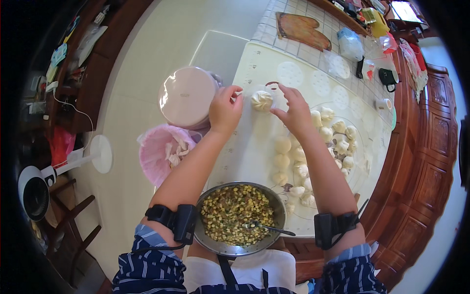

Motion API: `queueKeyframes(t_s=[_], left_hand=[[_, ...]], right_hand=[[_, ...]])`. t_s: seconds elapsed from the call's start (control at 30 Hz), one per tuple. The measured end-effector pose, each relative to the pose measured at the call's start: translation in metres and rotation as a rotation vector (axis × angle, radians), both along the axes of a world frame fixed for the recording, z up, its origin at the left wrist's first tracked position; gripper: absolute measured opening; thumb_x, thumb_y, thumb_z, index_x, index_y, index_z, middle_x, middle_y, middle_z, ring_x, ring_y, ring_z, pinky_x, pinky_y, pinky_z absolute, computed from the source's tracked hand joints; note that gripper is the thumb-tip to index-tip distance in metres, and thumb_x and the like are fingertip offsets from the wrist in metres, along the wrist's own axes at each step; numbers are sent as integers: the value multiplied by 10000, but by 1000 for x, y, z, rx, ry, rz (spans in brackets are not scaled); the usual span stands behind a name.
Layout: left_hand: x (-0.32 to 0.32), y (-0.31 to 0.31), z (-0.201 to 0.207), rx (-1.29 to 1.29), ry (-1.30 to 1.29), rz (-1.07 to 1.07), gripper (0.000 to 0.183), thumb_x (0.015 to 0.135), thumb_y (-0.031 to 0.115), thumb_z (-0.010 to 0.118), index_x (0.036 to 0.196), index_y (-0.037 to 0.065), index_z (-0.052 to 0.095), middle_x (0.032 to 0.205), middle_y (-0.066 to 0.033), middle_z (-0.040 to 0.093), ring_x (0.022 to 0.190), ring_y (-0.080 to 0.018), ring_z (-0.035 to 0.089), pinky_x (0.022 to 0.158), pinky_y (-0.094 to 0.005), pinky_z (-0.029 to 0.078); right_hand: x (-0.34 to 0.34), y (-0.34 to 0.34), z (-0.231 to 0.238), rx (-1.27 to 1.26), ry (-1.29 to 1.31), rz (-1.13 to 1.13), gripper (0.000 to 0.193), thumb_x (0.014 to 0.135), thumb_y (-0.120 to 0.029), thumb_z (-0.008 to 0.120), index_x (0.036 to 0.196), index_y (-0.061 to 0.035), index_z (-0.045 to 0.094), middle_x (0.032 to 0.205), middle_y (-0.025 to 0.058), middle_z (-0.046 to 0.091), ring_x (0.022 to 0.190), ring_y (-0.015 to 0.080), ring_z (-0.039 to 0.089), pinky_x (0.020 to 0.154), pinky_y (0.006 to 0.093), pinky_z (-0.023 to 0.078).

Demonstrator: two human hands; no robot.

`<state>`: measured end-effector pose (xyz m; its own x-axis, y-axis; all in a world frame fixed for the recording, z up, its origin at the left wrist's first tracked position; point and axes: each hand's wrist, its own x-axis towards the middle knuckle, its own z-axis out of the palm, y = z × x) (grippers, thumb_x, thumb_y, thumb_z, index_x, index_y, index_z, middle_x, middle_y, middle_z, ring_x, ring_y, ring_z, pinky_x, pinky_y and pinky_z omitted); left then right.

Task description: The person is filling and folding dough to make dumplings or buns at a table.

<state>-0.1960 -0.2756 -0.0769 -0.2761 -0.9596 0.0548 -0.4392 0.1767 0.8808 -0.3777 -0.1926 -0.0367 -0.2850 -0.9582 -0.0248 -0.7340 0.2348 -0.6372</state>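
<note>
A pleated white bun [262,101] sits on a small pale round liner on the cream marked mat [252,157], between my two hands. My left hand [226,110] is at its left, fingers curled and thumb and forefinger close together; what they hold, if anything, I cannot make out. At the bun's right side, my right hand [295,111] has its thumb and forefinger spread apart, with nothing gripped. Round pale dough pieces [282,160] lie in a column below it. Nearest me is a metal bowl [202,238] of chopped yellow-green filling, a spoon [269,228] resting in it.
Several shaped buns [338,126] cover the mat's right side. Thin round liners [290,74] lie farther back. Left of the mat stand a round pink-lidded container [187,95] and a pink-lined bin [152,154]. A wooden board [301,30] and a bagged item [350,44] are behind.
</note>
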Motion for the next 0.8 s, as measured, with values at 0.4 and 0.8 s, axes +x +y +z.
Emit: queueKeyframes(t_s=[0.4,0.8], left_hand=[[3,15,25,-635,-343,-429,401,761,396,674,1130,241,644,1329,-102,450,1298,-295,331,1038,-541,186],[4,15,19,-657,-400,-415,406,781,447,652,1139,256,642,1335,-93,454,1308,-318,317,1044,-570,168]], right_hand=[[-10,52,32,-50,-102,-120,333,771,-173,701,1064,-36,623,1065,139,615,990,289,576,820,364,479],[-4,79,52,-48,-194,-162,295,805,-181,677,1063,-45,630,1065,122,622,961,263,589,787,347,482]])
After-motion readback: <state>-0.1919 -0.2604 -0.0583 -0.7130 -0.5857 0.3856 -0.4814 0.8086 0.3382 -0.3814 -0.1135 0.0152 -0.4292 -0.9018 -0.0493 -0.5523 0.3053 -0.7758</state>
